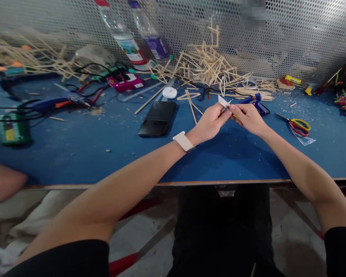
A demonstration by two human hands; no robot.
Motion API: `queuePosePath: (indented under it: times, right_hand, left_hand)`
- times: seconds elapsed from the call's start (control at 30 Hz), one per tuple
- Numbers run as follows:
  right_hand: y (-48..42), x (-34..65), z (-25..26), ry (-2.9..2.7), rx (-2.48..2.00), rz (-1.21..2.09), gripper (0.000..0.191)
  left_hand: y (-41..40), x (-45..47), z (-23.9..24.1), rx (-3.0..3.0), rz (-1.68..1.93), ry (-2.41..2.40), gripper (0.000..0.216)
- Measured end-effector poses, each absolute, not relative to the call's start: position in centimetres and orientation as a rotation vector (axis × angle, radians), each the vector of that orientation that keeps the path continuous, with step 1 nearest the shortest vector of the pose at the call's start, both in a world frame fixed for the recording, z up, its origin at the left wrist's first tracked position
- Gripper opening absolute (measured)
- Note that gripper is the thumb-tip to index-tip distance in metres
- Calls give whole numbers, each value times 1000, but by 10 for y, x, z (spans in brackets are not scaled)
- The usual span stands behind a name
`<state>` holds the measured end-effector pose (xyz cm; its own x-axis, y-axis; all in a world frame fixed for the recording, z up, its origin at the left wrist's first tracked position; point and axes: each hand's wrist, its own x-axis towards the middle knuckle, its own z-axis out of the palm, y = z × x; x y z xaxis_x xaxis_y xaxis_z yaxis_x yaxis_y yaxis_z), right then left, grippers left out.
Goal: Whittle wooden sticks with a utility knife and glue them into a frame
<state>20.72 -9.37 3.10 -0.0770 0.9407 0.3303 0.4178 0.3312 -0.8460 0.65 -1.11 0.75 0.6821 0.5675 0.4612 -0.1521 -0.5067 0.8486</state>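
Above the blue table [127, 157], my two hands meet in front of me. A small flat white piece [223, 101], perhaps paper or card, sticks up from the pinched fingers of my left hand [209, 123]. My right hand [249, 117] is closed around a thin yellow tool [236, 117], whose tip touches or nearly touches the white piece. The fingers hide most of the tool, so its kind is unclear. Just behind my right hand lies a blue glue gun [256, 103]. Thin wooden sticks [191, 105] rest beyond my left hand.
A black phone [158, 119] and a white earbud case [169, 92] lie left of my hands. Scissors [300, 126] lie on a clear set square [307, 141] at right. Stick piles [207, 65] and two bottles [129, 48] line the mesh. Another person's arm [4, 181] enters at left.
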Motion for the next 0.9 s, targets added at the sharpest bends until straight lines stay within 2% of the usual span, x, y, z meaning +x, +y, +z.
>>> queuePosePath:
  times: [0.47,0.73,0.9]
  right_hand:
    - [-92,210,31,-1723,-1303,565,92]
    - [-91,210,28,-1722,-1293,560,92]
    - [-90,210,26,-1711,-1293,541,93]
  left_hand:
    - [-10,9,4,1845,897,318,46]
    - [-12,9,6,1801,837,330,34]
    - [-12,9,8,1783,815,341,35]
